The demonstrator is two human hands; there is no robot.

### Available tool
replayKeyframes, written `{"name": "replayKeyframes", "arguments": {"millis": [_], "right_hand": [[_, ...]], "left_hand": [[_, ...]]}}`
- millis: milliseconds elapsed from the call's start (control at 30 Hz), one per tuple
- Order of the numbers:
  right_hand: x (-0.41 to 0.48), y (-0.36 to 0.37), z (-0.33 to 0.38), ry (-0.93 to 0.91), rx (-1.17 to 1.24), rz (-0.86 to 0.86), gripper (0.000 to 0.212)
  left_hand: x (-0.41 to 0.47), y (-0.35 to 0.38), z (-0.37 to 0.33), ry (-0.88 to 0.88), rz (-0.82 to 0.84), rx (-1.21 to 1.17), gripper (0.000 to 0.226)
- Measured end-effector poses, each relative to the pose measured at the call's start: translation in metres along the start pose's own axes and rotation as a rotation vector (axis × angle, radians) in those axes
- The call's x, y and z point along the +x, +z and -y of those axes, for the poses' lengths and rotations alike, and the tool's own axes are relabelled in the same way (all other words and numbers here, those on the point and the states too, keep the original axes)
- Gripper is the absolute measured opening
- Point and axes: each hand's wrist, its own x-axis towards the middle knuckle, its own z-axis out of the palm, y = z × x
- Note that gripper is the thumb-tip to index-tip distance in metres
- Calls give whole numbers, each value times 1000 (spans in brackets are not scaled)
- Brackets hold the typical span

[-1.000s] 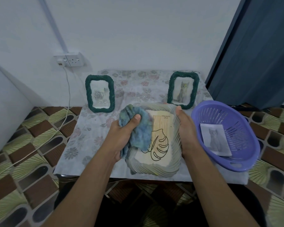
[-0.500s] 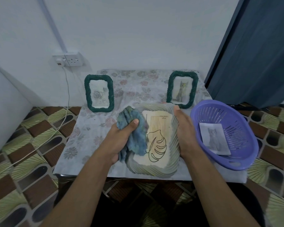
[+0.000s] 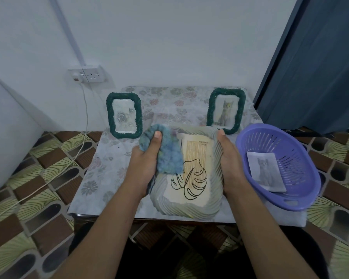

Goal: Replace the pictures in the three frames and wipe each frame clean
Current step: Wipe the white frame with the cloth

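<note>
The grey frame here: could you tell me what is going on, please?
A person is cleaning the grey frame with the leaf drawing. The left hand grips a blue cloth against its upper left part; the right hand holds its right edge. Two green frames stand behind, and a purple basket holds a loose cat picture.

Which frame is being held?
The grey leaf-drawing frame: right hand grips it, left hand holds a cloth on it. The green rose frame and cat frame stand behind.
</note>
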Motion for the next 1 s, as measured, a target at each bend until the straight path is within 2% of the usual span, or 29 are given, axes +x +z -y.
{"name": "replayKeyframes", "arguments": {"millis": [67,233,367,433,500,567,633,733,867,1000], "right_hand": [[0,-1,4,-8,19,2,37],[2,-9,10,-55,68,-54,39],[5,-12,11,-82,80,-69,38],[7,-13,11,-88,81,-72,39],[8,-13,10,-94,65,-80,40],[8,-13,10,-101,42,-90,39],[8,-12,9,-110,17,-96,39],[7,-9,6,-126,-5,-111,37],[6,-9,4,-119,-16,-89,36],[10,-12,7,-93,-27,-106,37]], "left_hand": [[3,-4,1,-69,28,-114,30],[8,-29,5,-232,112,-354,51],[7,-43,8,-238,201,-490,60],[4,-41,12,-247,239,-415,59],[-3,-36,14,-249,207,-251,54],[-10,-27,17,-277,277,-167,62],[-14,-17,20,-226,257,-90,56],[-14,-6,25,-109,187,-41,38],[-13,3,22,-100,98,-5,15],[-13,-2,14,-131,103,19,20]]}}
